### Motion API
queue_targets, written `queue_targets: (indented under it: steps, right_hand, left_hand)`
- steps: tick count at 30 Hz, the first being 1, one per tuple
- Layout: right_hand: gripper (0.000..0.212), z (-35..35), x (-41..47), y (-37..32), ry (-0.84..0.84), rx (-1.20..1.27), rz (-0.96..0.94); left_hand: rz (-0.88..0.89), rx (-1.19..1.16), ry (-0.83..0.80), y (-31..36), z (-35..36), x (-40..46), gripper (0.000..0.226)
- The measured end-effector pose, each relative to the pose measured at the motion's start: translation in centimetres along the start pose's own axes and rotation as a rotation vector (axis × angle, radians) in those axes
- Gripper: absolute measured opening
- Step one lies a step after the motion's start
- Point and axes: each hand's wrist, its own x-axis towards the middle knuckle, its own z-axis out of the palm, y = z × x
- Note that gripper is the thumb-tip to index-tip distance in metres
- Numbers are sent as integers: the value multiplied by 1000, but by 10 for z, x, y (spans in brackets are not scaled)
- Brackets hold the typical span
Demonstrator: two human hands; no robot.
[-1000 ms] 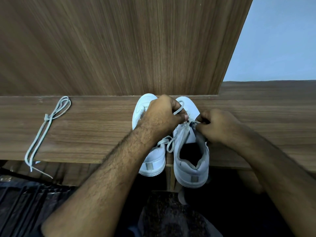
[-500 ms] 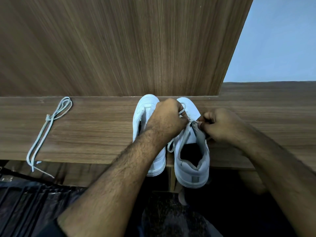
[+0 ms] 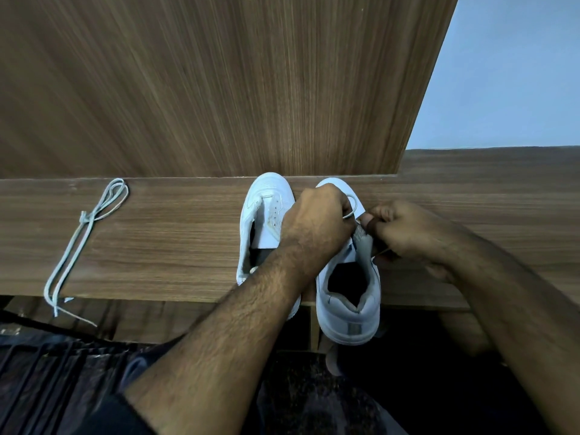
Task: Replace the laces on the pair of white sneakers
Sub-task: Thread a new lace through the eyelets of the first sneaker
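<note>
Hands: your left hand pinches the lace over the right sneaker | your right hand grips its tongue | spare lace far left of sneaker.

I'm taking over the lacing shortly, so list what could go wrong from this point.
1. The right sneaker has its heel past the shelf edge; a hard tug from the left hand or right hand might tip it off.
2. The spare lace trails over the same edge and could slide down.

Left hand and right hand gripping lace on right sneaker
</note>
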Motion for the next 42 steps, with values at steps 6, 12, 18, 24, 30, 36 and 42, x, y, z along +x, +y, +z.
queue_targets:
  steps: [6, 12, 18, 24, 30, 36, 42]
  right_hand:
    - [20, -1, 5, 6, 36, -16, -94]
    - [18, -3, 8, 0, 377, -306, -226]
    - [23, -8, -4, -22, 267, 592, -278]
    - [36, -14, 2, 0, 183, -706, -207]
    - [32, -10, -2, -9, 317, -3, -411]
    - [32, -11, -10, -23, 217, 679, -463]
    - [22, -14, 5, 0, 341, -510, -270]
  left_hand:
    - [-35, -324, -46, -7, -10, 1, 53]
    - [-164, -583, 40, 3, -28, -2, 50]
    - [-112, -756, 105, 7, -42, -3, 63]
    - [-118, -757, 110, 2, -39, 3, 72]
    - [-108, -691, 125, -1, -34, 5, 82]
    - [-96, -521, 42, -6, -27, 3, 89]
    - [-116, -452, -74, -14, -23, 3, 104]
